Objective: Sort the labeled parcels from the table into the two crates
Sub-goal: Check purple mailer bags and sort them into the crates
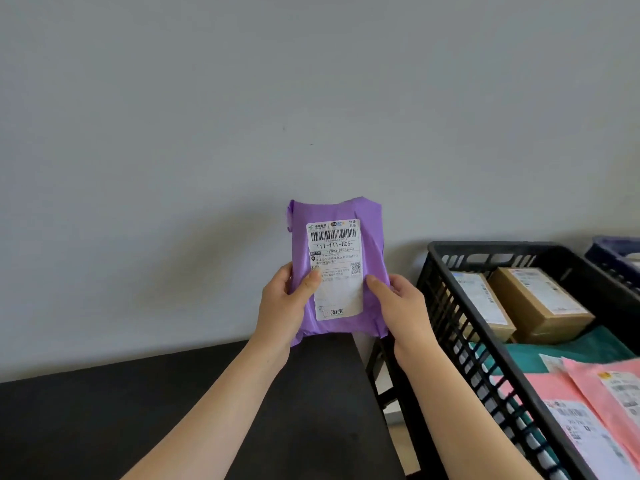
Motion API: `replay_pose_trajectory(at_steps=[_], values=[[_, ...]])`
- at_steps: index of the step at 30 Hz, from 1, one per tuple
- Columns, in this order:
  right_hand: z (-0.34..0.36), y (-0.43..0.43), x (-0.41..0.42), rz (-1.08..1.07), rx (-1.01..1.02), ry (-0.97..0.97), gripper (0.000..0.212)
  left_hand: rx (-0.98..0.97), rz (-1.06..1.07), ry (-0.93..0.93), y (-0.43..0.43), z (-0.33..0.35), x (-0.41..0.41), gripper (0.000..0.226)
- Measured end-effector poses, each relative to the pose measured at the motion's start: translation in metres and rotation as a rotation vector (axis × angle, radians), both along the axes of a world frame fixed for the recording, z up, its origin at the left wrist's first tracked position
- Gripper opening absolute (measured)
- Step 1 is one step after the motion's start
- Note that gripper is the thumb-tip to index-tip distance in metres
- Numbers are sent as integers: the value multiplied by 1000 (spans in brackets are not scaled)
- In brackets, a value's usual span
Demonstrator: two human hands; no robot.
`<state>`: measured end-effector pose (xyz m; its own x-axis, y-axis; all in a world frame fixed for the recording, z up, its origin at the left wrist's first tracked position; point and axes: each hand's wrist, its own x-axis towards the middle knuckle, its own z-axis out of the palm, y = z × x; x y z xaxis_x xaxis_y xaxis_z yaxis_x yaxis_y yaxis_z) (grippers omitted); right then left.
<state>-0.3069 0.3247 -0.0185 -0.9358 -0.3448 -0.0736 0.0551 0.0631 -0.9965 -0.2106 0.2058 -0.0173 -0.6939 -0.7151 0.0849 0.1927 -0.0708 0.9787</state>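
Head view: left hand (pixel 283 306), right hand (pixel 403 306) grip purple parcel (pixel 336 261) upright.

Lit softly and evenly, fairly bright, without hard glare. Casts a faint, diffuse shadow on the grey wall (pixel 214 244) left of the purple parcel (pixel 370 237). Keeps the shipping label (pixel 335 268) sharp in its large print, smeared in the small. Bends the black crate (pixel 485 247) rim toward the right edge; blurs the pink mailers (pixel 581 386) in the lower right corner. Swallows detail across the dark table (pixel 138 427).
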Motion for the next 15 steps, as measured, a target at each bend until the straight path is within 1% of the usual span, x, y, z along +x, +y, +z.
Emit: replay_pose_trajectory(at_steps=[4,6,9,15], values=[[4,20,4,-100,71,107,5,27,-75,24,8,8,-11,11],[7,34,7,-146,148,177,10,24,-128,29,16,9,-18,11],[14,54,9,-233,209,240,14,18,-196,23,33,7,-25,6],[26,101,9,-362,311,285,9,7,-253,28,75,15,-40,22]])
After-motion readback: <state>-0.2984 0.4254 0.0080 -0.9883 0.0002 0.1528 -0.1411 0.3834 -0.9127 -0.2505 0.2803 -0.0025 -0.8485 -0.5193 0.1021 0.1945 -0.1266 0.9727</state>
